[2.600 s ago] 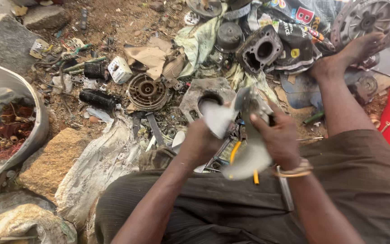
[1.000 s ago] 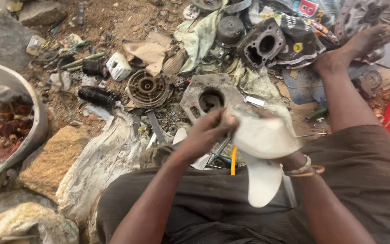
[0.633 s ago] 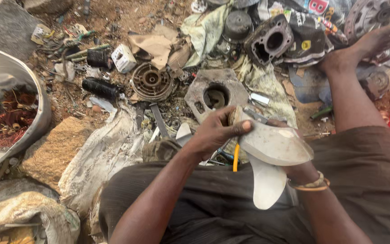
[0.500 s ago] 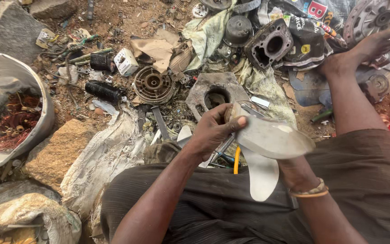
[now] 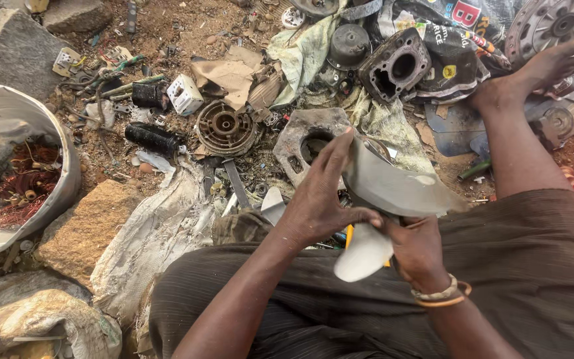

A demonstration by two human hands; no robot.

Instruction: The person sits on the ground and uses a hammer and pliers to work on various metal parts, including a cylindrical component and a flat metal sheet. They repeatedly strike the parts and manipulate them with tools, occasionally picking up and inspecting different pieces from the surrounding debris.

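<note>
1. At the far left you have a metal basin (image 5: pixel 14 126) with a tangle of reddish copper wire (image 5: pixel 18 193) in it, a tan stone (image 5: pixel 84 226) just beside its rim.
2. Further right, on the dirt, lie a black cylinder (image 5: pixel 153 137) and a round ribbed metal disc (image 5: pixel 225 128), with a worn white sack (image 5: pixel 161 233) spread below them towards your knee.
3. Your left hand (image 5: pixel 317 199) is spread open, fingers pressed flat against the left face of the white fan blade (image 5: pixel 393 189), thumb curled towards the hub.
4. The fan blade is lifted above your lap, in front of a grey metal housing (image 5: pixel 300 139) with a round hole; one blade spreads right, another hangs down.
5. Your right hand (image 5: pixel 416 249) is closed around the fan's hub from below, a band on its wrist.
6. Beyond, at the upper right, sit a dark engine cylinder block (image 5: pixel 396 66) and your bare foot (image 5: pixel 539 70).
</note>
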